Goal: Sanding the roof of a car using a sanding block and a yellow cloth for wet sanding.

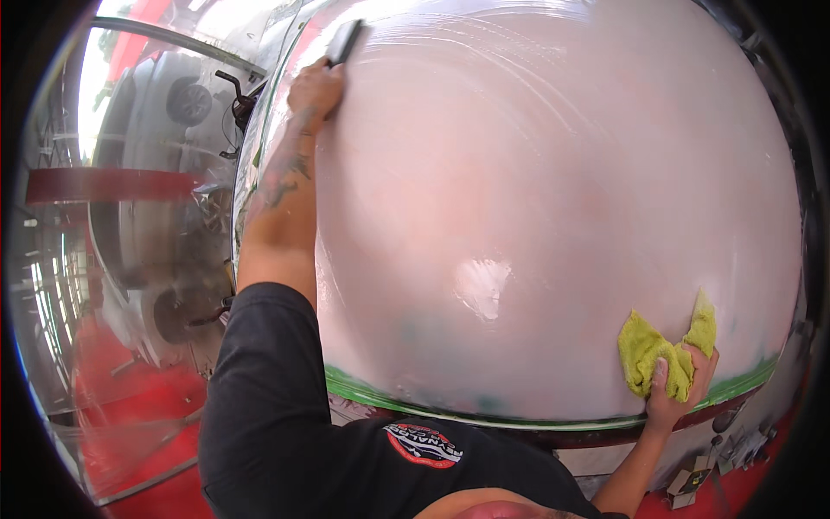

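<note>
A large curved vehicle panel [553, 199], pale pinkish white and wet in places, fills the middle of the head view. Green paint [380, 396] shows along its near edge. Stretched out to the far left, my left hand [316, 89] is closed round a dark, flat block [347, 41], slightly blurred, at the panel's surface. Whether it is a sanding block or a squeegee, I cannot tell. At the near right edge, my right hand [679, 389] grips a bunched yellow-green cloth [647, 350], which lies against the panel.
A silver car [143, 173] stands to the left, beyond a dark handlebar-like frame [238, 95] close to the panel. A red beam-like strip [108, 185] crosses there. Red floor [130, 415] shows at lower left. An open cardboard box [689, 484] sits at lower right.
</note>
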### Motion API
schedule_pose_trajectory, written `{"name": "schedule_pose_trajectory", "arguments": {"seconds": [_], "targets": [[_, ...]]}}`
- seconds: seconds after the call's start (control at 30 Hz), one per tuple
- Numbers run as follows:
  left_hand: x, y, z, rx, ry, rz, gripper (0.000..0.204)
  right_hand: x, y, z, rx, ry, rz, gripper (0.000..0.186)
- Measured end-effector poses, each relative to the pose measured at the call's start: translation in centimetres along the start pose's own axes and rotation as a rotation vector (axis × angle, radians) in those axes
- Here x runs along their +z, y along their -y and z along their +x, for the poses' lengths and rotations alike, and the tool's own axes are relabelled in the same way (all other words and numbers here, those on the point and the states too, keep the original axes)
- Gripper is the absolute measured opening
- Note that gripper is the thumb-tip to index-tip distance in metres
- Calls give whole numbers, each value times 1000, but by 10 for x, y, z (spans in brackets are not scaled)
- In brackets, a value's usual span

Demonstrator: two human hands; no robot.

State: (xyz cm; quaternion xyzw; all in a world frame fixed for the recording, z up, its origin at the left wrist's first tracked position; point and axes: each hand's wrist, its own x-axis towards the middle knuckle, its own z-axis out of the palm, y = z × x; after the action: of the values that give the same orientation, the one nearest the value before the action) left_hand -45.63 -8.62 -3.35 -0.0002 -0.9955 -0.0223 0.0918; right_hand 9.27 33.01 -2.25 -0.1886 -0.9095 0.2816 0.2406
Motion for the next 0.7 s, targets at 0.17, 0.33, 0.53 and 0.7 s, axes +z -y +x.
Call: {"name": "schedule_pose_trajectory", "arguments": {"seconds": [0.17,0.33,0.53,0.7], "targets": [[0,-6,-10,-47,54,85,48,6,8,13,-55,-3,-11,36],[-27,-203,-145,619,-88,-216,40,0,0,11,-51,11,-3,37],[-25,-204,-138,835,-130,-335,31,2,-5,5,-61,11,-15,40],[-13,12,-25,68,45,28,50,-2,-1,3,-17,24,3,39]]}}
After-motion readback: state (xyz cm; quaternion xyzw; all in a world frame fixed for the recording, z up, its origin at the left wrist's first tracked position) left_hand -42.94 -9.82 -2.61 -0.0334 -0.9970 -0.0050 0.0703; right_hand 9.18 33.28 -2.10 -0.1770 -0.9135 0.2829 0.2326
